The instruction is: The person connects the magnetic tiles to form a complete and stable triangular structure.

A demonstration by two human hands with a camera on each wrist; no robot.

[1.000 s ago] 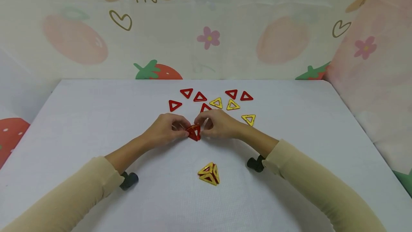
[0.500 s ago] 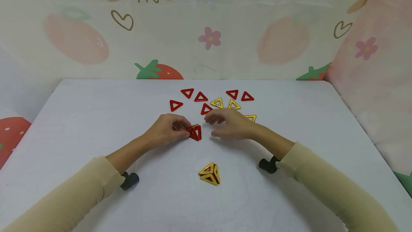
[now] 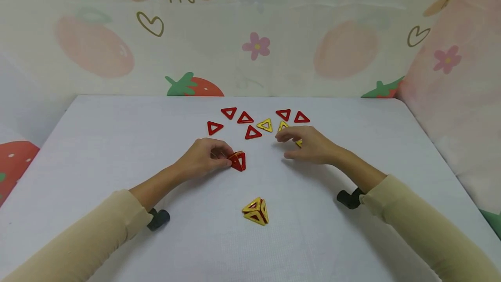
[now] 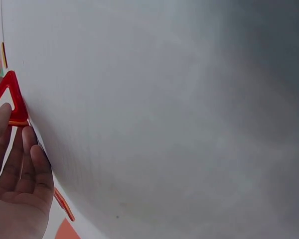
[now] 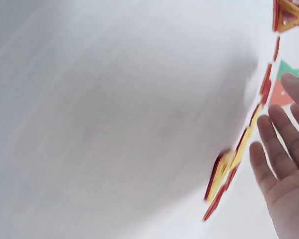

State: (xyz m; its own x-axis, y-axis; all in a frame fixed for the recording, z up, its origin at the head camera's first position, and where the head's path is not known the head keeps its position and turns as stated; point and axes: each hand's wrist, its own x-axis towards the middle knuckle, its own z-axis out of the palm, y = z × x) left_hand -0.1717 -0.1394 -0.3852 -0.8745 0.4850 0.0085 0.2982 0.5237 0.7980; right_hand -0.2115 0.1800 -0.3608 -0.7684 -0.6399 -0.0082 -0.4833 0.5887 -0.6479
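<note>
My left hand point(image 3: 205, 156) pinches the left side of a small pyramid of red triangular tiles point(image 3: 236, 164), with one yellow-orange edge showing on top. In the left wrist view the thumb lies against one hollow red tile point(image 4: 21, 107), the fingers behind it. To the right, my right hand point(image 3: 311, 145) is held over the table with fingers spread and nothing in them. Below it and just beyond are yellow triangular tiles point(image 3: 265, 130), one partly covered by the fingers and another point(image 3: 299, 143) mostly hidden behind the hand. The right wrist view shows the relaxed right hand point(image 5: 289, 174) beside the row of tiles.
A finished-looking yellow pyramid point(image 3: 256, 217) with red inside stands nearer the front. Several flat red triangular tiles point(image 3: 253, 136) lie scattered toward the back. A printed cloth point(image 3: 289, 64) hangs behind the white table point(image 3: 137, 134). Black wrist cameras point(image 3: 349, 199) hang under both sleeves.
My right hand has let go of the red pyramid and moved right, toward the yellow tiles. The left hand keeps its hold, and the pyramid stays about where it was.
</note>
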